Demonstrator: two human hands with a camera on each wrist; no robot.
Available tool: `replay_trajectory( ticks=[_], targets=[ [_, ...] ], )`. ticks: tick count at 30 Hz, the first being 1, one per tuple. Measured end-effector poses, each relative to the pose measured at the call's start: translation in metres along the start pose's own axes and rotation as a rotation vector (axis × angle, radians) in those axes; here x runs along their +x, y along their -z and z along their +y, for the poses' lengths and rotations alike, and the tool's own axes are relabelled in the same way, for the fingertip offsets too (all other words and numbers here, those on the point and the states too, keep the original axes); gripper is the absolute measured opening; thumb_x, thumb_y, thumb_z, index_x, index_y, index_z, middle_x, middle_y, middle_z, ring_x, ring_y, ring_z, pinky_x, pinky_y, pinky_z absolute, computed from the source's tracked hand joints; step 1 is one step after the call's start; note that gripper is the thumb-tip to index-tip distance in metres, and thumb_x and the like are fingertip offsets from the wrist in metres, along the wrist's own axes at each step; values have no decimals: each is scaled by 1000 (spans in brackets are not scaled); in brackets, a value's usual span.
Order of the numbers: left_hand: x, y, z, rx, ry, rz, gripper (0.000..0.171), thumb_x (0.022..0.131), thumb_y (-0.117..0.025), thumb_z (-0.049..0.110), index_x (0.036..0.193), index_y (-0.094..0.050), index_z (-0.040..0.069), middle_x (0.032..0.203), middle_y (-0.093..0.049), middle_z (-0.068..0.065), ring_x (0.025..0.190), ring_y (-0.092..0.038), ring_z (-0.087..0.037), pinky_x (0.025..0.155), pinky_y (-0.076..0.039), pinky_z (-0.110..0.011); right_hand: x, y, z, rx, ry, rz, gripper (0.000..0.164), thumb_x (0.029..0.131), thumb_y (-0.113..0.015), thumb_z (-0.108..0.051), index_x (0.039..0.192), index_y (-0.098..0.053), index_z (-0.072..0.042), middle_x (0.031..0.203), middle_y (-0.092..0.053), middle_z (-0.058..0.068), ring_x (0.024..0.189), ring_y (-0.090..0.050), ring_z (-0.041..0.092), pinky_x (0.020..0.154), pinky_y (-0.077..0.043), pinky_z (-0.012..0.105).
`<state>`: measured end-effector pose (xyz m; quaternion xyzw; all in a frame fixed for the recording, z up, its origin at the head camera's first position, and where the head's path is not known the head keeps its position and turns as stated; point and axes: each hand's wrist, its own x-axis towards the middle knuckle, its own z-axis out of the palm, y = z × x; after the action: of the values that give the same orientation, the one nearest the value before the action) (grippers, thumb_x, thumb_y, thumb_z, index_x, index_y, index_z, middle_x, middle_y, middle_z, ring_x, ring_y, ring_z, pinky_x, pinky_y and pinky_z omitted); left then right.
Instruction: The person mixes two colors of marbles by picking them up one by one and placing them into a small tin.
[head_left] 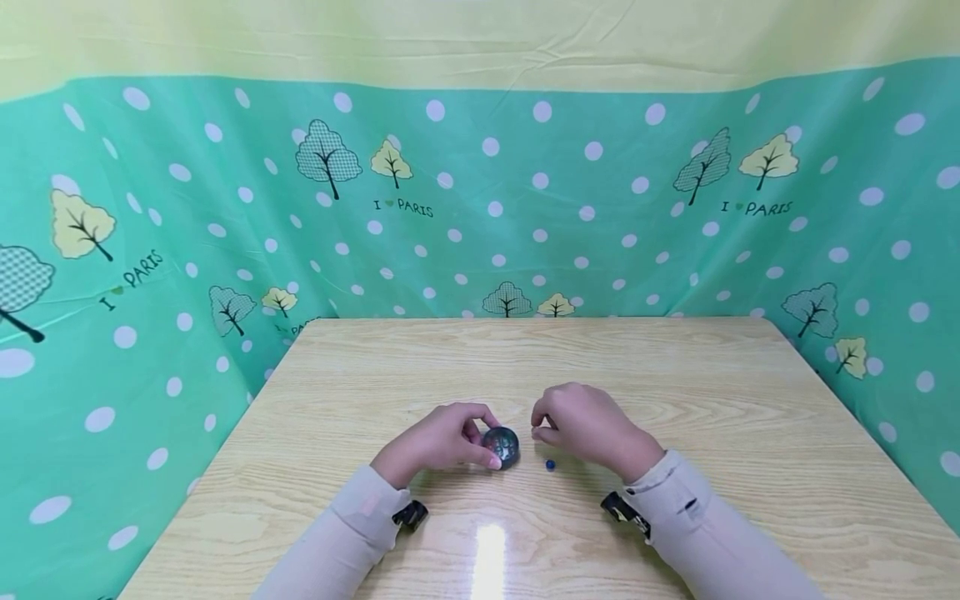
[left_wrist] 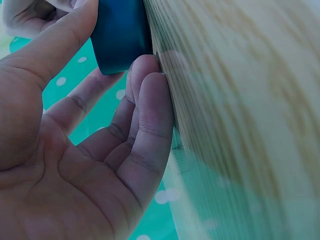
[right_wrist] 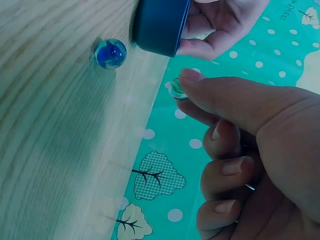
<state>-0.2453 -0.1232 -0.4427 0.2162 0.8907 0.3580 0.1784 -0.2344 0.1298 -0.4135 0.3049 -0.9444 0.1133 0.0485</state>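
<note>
My left hand (head_left: pixel 450 437) grips a small round dark-blue tin (head_left: pixel 500 447) by its sides, thumb and forefinger around it, the other fingers curved near the table. Its smooth wall (left_wrist: pixel 122 35) shows in the left wrist view; from above, its top looks dark with coloured patches. To the right of the tin, my right hand (head_left: pixel 588 423) pinches a clear marble with a green and white swirl (right_wrist: pixel 177 89) between thumb and forefinger. Its other fingers curl inward, with small glints between them. A blue marble (head_left: pixel 551 465) lies on the table below the right hand.
The wooden table (head_left: pixel 360 358) reaches back to a green dotted curtain (head_left: pixel 465 208) that hangs behind it and along both sides. Dark wrist cameras (head_left: pixel 626 512) sit under both sleeve cuffs. A bright light reflection lies on the table's near part.
</note>
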Motion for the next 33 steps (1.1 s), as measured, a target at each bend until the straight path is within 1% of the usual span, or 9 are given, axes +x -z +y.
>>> replay_trajectory(
  ticks=[4, 12, 21, 28, 33],
  targets=[
    [0, 0, 0, -1, 4, -4, 43, 80, -91, 33, 115, -69, 19, 83, -67, -2, 72, -62, -16, 67, -51, -33, 0, -1, -2, -12, 38, 48, 5, 89, -83, -28, 89, -82, -23, 85, -75, -12, 72, -63, 0, 66, -54, 25],
    [0, -1, 2, 12, 16, -6, 41, 81, -91, 34, 115, -69, 23, 84, -68, 0, 72, -62, -15, 67, -52, -32, -1, -3, -5, 12, 82, 97, 7, 90, -83, -28, 93, -82, -22, 88, -75, -9, 70, -59, 0, 64, -51, 21],
    [0, -1, 2, -1, 12, -5, 42, 80, -91, 33, 114, -70, 21, 84, -67, -2, 72, -62, -16, 67, -51, -33, -1, -10, -9, 58, 107, 98, 9, 89, -84, -27, 95, -83, -21, 88, -74, -9, 70, -56, -1, 64, -49, 19],
    [0, -1, 2, 5, 7, -7, 42, 80, -91, 35, 114, -70, 21, 83, -67, -1, 72, -61, -16, 66, -51, -33, -1, -12, -10, 114, 141, 96, 12, 89, -84, -23, 100, -83, -20, 84, -70, -11, 60, -48, -1, 54, -44, 18],
    [0, -1, 1, 3, 12, -7, 41, 81, -91, 35, 113, -70, 23, 83, -68, -1, 72, -61, -15, 66, -51, -32, -1, -11, -10, 118, 141, 100, 11, 89, -84, -20, 100, -83, -21, 85, -70, -11, 60, -48, -1, 55, -44, 17]
  ],
)
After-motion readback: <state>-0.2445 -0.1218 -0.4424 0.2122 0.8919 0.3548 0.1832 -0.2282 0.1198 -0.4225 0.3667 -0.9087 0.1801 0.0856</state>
